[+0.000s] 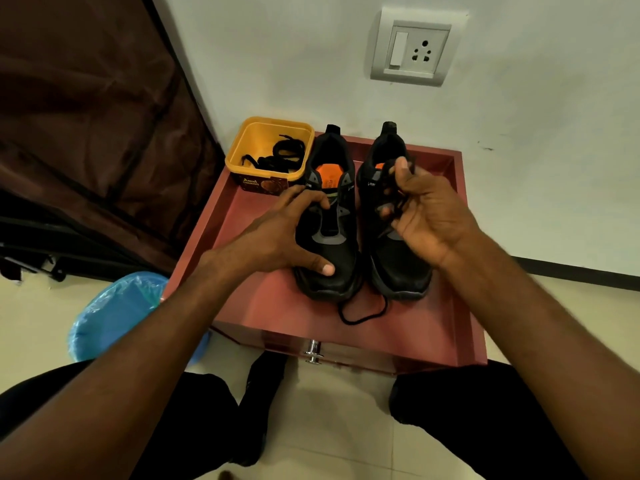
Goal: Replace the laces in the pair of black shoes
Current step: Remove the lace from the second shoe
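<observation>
- Head view: two black lace-up shoes with orange insoles are set side by side on a low reddish-brown wooden tray (pixel 433 327), toes toward the person, so both are easy to reach.
- The left shoe (pixel 329 233) is held down by the left hand (pixel 277 237), fingers spread across its top, likely to keep it from sliding.
- A bunched black lace (pixel 398 188) is gripped in the curled right hand (pixel 429 216) above the right shoe (pixel 398 268), probably so it can be pulled free.
- One loose end is left lying before the toes.
- More black laces (pixel 277 154) are kept in a yellow plastic tub (pixel 242 147) just beside the left shoe, ready for later.
</observation>
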Demonstrator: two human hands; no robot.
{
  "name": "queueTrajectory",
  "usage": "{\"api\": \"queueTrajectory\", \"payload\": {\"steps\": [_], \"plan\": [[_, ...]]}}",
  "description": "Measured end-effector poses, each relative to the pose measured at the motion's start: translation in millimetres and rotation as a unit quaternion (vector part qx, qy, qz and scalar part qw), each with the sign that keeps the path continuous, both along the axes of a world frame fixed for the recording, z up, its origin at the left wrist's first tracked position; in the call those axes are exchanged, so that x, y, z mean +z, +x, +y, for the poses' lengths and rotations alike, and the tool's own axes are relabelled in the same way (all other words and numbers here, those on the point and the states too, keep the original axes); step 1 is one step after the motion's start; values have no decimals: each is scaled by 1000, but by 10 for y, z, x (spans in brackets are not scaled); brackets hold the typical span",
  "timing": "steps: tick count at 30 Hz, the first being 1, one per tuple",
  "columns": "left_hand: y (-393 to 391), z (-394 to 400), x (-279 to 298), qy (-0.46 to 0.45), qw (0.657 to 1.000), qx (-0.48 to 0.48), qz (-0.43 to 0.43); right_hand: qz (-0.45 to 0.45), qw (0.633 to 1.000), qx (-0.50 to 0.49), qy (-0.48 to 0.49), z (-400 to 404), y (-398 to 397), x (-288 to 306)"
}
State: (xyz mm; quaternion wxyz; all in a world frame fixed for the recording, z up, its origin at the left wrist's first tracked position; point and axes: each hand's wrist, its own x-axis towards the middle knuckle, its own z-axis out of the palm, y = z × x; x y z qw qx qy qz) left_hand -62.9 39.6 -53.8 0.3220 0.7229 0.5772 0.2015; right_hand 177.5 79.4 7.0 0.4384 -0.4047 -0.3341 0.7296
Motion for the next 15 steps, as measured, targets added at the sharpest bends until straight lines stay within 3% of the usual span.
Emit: {"api": "queueTrajectory", "payload": {"steps": [2, 5, 7, 10, 13, 15], "plan": [[13, 3, 0, 8, 1000, -2, 1, 6, 1000, 20, -9, -32, -47, -82], [25, 4, -10, 10, 1000, 1, 15, -194, 974, 91, 74, -150, -207, -145], [23, -5, -7, 10, 1000, 5, 20, -229, 963, 97, 98, -187, -289, -155], [24, -11, -18, 11, 1000, 2, 7, -172, 983, 55, 37, -179, -336, -186], [10, -2, -48, 4, 1000, -6, -16, 11, 993, -15, -114, -100, -341, -236], [-8, -1, -52, 0, 1000, -7, -24, 86, 984, -29, -151, -54, -345, -281]]}}
